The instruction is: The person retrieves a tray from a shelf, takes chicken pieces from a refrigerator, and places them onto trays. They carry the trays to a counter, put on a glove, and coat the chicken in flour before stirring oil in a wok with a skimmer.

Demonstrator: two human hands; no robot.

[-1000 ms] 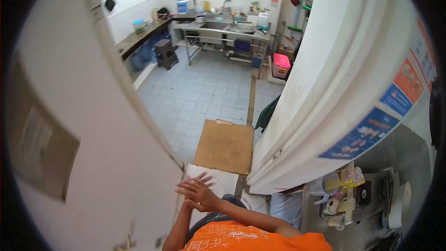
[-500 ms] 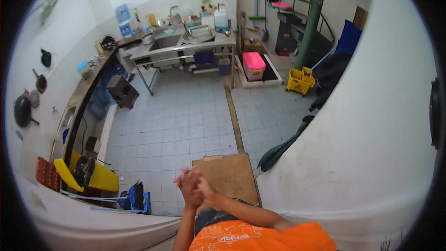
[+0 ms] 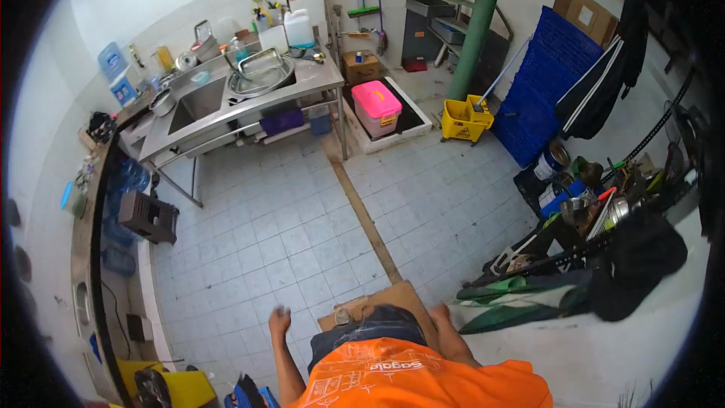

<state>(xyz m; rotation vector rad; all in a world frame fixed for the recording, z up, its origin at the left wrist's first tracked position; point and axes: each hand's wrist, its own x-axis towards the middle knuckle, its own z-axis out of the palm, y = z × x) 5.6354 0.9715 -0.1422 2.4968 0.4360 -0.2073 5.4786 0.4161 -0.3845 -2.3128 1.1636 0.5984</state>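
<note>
My left hand (image 3: 279, 320) hangs at my left side above the tiled floor (image 3: 260, 257). Its fingers are slightly bent and a little blurred, with nothing visible in them. On the other side, my right hand (image 3: 440, 316) hangs low, near the edge of a brown cardboard sheet (image 3: 393, 295) on the floor. The fingers of that hand are too small and smeared to make out. Between the hands are my orange shirt (image 3: 423, 378) and dark shorts (image 3: 370, 326).
Ahead stands a steel sink counter (image 3: 317, 79) with a round basin cover. A pink-lidded box (image 3: 377, 108), a yellow mop bucket (image 3: 464, 121) and a green post (image 3: 483, 23) are farther right. A rack of clutter (image 3: 604, 211) lines the right; a brown stool (image 3: 149, 217) is left.
My hands were clasped together in front of me; now they are apart at my sides. The view has moved forward and turned right, bringing the cluttered rack into sight.
</note>
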